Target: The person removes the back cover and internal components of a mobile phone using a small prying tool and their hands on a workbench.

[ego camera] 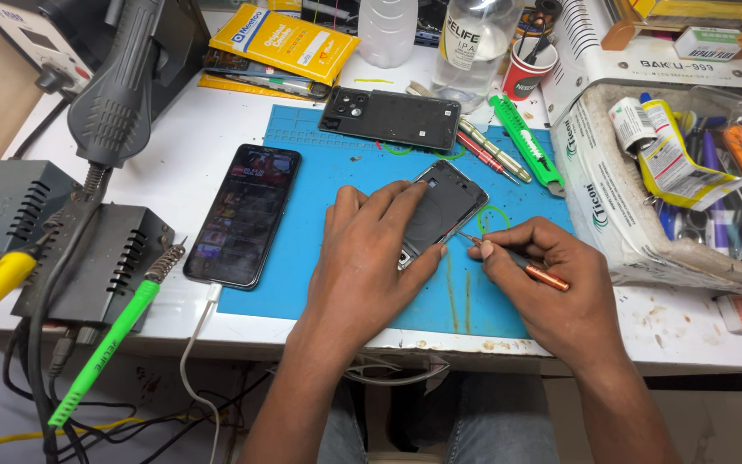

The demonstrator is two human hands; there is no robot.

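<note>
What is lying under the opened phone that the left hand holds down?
The blue work mat lies under the opened phone. The left hand covers the phone's lower part, so anything beneath it there cannot be seen.

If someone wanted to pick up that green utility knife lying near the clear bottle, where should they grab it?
Probably around the middle of the green utility knife, pinching its two long sides from above. It lies flat and slanted on the blue mat, and its body is long and narrow. Come from the near-left side: the white box crowds its right, and thin screwdrivers lie close on its left.
</note>
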